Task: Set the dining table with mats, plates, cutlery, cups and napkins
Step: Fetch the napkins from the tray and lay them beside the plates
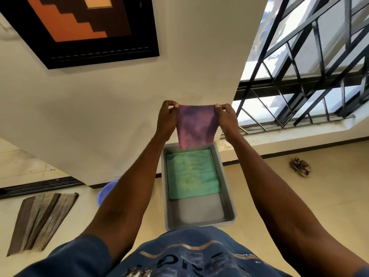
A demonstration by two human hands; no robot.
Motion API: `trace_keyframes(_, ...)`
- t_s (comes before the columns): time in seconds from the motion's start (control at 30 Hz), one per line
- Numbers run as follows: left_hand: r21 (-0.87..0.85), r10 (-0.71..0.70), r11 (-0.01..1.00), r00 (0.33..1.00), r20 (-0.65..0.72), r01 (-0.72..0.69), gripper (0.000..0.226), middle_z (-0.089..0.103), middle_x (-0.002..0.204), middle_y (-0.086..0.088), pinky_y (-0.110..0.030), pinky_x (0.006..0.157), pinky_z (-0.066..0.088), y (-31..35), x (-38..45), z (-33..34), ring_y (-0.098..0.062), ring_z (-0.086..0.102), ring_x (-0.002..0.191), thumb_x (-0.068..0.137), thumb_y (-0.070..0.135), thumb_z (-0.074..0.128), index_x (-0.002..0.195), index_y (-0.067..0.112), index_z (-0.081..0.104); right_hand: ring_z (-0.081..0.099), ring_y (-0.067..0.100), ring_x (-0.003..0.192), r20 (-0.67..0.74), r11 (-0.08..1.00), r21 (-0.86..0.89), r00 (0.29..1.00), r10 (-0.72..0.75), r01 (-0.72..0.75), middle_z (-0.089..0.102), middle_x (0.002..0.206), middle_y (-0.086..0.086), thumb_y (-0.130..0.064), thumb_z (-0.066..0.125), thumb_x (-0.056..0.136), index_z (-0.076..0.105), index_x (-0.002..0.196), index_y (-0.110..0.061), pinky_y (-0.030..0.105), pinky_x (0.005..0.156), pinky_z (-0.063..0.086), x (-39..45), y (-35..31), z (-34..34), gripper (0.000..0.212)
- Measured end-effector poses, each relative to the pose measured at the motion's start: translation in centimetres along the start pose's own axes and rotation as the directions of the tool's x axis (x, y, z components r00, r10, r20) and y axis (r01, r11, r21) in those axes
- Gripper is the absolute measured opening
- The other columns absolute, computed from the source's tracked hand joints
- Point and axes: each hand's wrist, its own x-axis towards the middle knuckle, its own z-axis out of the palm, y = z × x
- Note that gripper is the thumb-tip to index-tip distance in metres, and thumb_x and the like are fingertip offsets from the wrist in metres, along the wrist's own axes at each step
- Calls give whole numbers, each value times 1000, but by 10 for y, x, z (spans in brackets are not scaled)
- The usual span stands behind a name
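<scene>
Both hands are pinching the purple napkin (196, 124) by its top corners, the left hand (166, 118) at nine o'clock of the cloth and the right hand (227, 120) at three o'clock, letting it hang over the far end of the grey tray (229, 204). A green napkin (191, 174) is lying flat in that tray at six o'clock of the purple one. This looks like the napkin step; next it probably needs folding or carrying to the table, which is not showing.
</scene>
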Motion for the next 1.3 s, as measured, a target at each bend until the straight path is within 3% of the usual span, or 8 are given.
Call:
trace_keyframes(0.23,-237,-391,853,870,299,465,23,67,105,-6,-35,76,54,-25,-31,-8,-22,63,89,97,38,57,112,21,61,60,19,103,-22,927,295,968,249,-231,53,122,1,-27,48,102,56,130,-22,34,83,57,-20,38,14,30)
trace_keyframes(0.4,-208,-376,795,732,568,570,32,66,115,-3,-39,79,56,-56,-50,-18,-22,65,99,87,10,65,118,19,67,62,23,94,171,756,491,899,403,-433,67,90,3,-27,65,93,67,97,-13,33,76,54,-32,57,4,15)
trace_keyframes(0.5,-132,-400,811,706,584,569,46,62,122,-6,-43,87,56,-62,-51,-13,-24,61,107,83,-9,62,122,15,65,65,28,98,358,666,549,862,359,-505,69,100,6,-17,72,86,60,114,-16,39,83,55,-40,63,-9,30)
trace_keyframes(0.67,-132,-472,790,730,494,599,44,66,95,-11,-20,43,46,-57,-52,0,-12,58,54,86,-22,40,118,0,62,66,27,97,536,532,599,793,289,-598,58,131,17,-3,65,86,42,143,-18,37,76,58,-61,91,-25,63)
trace_keyframes(0.8,-176,-510,733,703,496,657,45,73,77,-5,-17,42,44,-63,-56,16,-9,58,49,87,-22,34,107,5,63,58,37,116,561,303,730,791,247,-612,53,138,23,-8,56,95,47,140,-11,47,90,54,-80,120,-24,46)
trace_keyframes(0.9,-231,-517,681,679,522,695,46,75,86,-7,-18,51,52,-68,-60,35,-13,69,66,88,-20,32,119,1,58,53,41,121,537,329,735,805,252,-593,46,145,24,-16,58,94,53,135,-13,57,91,49,-92,132,-24,41)
trace_keyframes(1.13,13,-530,756,601,598,654,71,53,134,-16,-23,50,53,-75,-54,65,-18,69,77,79,-25,41,142,6,45,67,29,100,289,538,664,842,455,-519,53,133,16,16,52,84,41,140,-17,31,64,59,-89,129,-66,66)
trace_keyframes(1.3,97,-537,790,607,585,606,93,55,127,-11,-24,48,52,-85,-51,94,-24,65,94,73,-30,43,149,23,33,65,24,90,102,655,573,836,538,-492,63,116,16,14,56,80,48,127,-4,29,64,57,-112,139,-83,51)
